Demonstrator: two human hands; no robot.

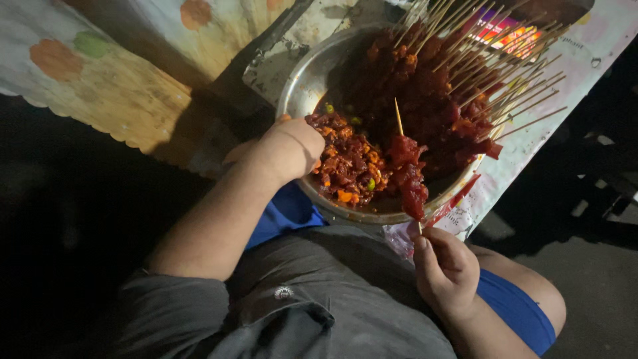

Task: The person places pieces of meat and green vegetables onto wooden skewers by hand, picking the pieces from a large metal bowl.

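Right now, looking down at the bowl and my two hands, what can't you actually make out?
Head view only:
- Left hand: the fingers dip into the chopped meat mix, so what they grip is hidden.
- Metal bowl: its bottom is buried under meat and the pile of skewers.
- Skewer in the right hand: its lower end is hidden by the fingers.
- Far left: too dark to read.

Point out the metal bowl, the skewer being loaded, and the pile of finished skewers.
metal bowl [302, 80]: head view, bare left inner wall.
skewer being loaded [409, 173]: head view, red meat on it.
pile of finished skewers [492, 73]: head view, fanned sticks.
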